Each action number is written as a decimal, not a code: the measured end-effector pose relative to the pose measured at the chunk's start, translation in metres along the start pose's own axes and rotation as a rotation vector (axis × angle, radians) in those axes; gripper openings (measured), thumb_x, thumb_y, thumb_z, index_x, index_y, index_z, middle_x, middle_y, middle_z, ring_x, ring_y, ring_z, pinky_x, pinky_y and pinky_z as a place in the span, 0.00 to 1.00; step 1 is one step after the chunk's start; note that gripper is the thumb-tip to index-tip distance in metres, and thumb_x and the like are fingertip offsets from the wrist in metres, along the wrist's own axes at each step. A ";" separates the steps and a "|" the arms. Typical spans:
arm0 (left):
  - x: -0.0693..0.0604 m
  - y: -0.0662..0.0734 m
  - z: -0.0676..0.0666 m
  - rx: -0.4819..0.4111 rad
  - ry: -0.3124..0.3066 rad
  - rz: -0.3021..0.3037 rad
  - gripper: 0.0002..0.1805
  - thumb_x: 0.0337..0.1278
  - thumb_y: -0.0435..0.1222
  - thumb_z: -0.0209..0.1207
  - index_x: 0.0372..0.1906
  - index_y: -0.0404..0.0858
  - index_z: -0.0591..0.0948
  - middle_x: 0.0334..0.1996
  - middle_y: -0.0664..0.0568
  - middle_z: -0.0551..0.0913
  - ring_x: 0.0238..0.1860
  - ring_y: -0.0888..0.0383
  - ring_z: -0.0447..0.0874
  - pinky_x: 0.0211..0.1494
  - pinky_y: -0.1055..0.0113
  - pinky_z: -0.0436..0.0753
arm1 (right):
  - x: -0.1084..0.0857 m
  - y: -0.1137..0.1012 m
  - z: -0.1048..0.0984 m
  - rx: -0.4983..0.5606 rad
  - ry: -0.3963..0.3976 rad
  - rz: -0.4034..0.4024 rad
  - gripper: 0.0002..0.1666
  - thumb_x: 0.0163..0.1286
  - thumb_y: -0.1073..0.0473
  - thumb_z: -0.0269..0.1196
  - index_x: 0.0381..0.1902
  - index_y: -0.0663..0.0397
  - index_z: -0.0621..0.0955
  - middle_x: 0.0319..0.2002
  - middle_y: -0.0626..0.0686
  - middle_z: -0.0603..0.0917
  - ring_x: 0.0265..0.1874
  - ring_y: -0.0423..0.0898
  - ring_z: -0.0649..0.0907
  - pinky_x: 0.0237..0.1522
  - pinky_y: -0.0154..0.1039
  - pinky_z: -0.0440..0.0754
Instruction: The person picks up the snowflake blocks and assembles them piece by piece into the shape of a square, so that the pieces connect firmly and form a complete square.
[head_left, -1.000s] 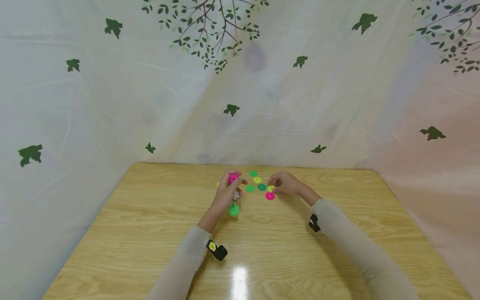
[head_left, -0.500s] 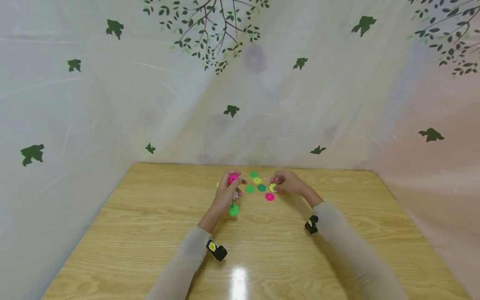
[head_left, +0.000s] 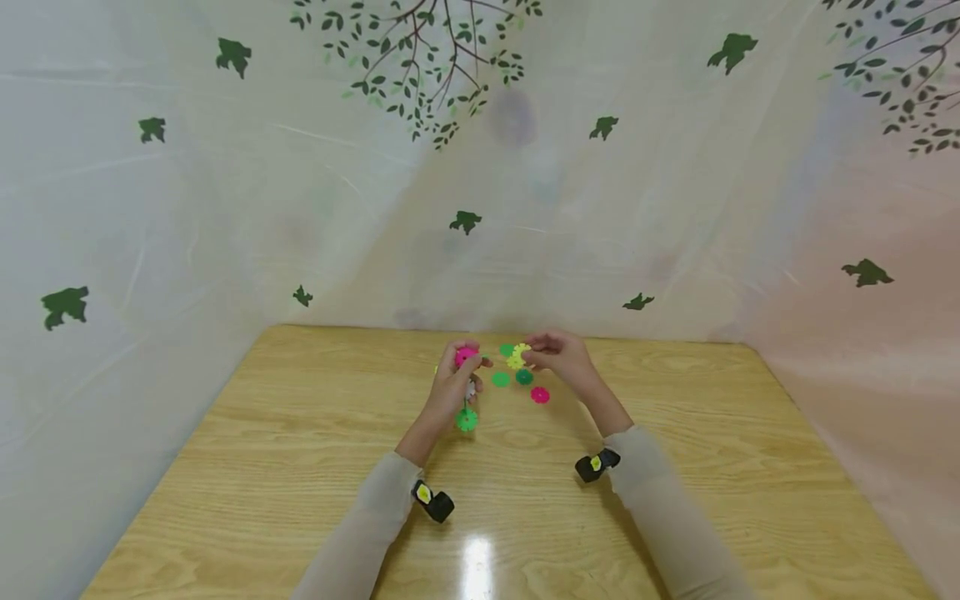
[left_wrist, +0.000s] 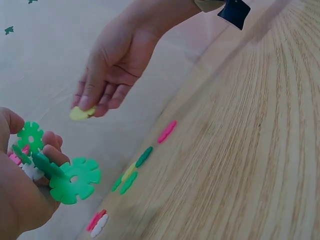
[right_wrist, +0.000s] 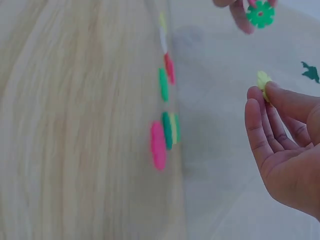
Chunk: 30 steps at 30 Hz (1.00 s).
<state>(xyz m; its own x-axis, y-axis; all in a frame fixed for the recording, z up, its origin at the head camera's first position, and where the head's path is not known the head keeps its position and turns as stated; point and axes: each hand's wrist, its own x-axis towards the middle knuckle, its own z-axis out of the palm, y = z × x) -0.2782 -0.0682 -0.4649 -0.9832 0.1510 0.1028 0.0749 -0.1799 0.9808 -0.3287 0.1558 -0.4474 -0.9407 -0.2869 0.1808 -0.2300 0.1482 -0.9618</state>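
My left hand (head_left: 447, 390) grips a cluster of joined, notched plastic snowflake discs. A pink disc (head_left: 465, 357) shows at the top of it and a green disc (head_left: 467, 419) hangs below the palm. In the left wrist view, green discs (left_wrist: 75, 181) slot together at angles around a white disc (left_wrist: 32, 171), partly covered by fingers. My right hand (head_left: 566, 360) pinches a yellow disc (right_wrist: 263, 82) between thumb and fingertips, raised above the table and apart from the cluster.
Loose discs lie near the table's (head_left: 315, 467) far edge: pink (head_left: 540, 395), dark green (head_left: 524, 377), light green (head_left: 501, 379) and others. White (left_wrist: 100, 226) and red (left_wrist: 95, 219) discs lie beyond the left hand. A printed cloth (head_left: 360, 250) hangs behind the table.
My right hand has picked up the yellow disc from beside the pink one and carried it leftward, toward the left hand. The left hand has stayed nearly still with its cluster.
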 end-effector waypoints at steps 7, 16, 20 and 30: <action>0.001 -0.002 -0.002 0.001 -0.027 0.002 0.17 0.80 0.38 0.46 0.65 0.36 0.64 0.52 0.38 0.79 0.26 0.63 0.71 0.26 0.73 0.69 | -0.002 -0.010 0.020 0.054 0.037 -0.033 0.16 0.67 0.69 0.69 0.50 0.74 0.82 0.33 0.48 0.88 0.30 0.38 0.88 0.43 0.57 0.88; 0.001 0.000 0.001 0.009 -0.014 -0.002 0.14 0.80 0.36 0.46 0.63 0.40 0.66 0.48 0.45 0.80 0.28 0.60 0.71 0.26 0.70 0.69 | -0.005 -0.014 0.033 0.052 0.051 -0.035 0.16 0.67 0.67 0.69 0.50 0.73 0.83 0.37 0.59 0.88 0.30 0.38 0.87 0.41 0.46 0.90; 0.001 0.000 0.001 0.012 -0.024 -0.010 0.16 0.80 0.37 0.46 0.64 0.39 0.65 0.50 0.42 0.81 0.28 0.60 0.71 0.26 0.72 0.70 | -0.006 -0.016 0.037 0.069 0.060 -0.047 0.16 0.67 0.69 0.68 0.50 0.74 0.83 0.40 0.67 0.87 0.29 0.38 0.87 0.41 0.48 0.90; -0.002 0.002 0.002 0.013 -0.065 -0.005 0.17 0.81 0.37 0.45 0.66 0.37 0.63 0.50 0.48 0.76 0.29 0.60 0.72 0.27 0.73 0.70 | -0.009 -0.018 0.047 0.109 0.115 -0.039 0.15 0.65 0.69 0.70 0.47 0.73 0.83 0.37 0.61 0.86 0.28 0.38 0.87 0.36 0.41 0.90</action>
<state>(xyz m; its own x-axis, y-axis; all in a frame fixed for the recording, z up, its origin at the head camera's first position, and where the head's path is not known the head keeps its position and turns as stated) -0.2761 -0.0672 -0.4626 -0.9708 0.2144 0.1078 0.0724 -0.1664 0.9834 -0.3043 0.1112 -0.4414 -0.9556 -0.1787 0.2343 -0.2440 0.0339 -0.9692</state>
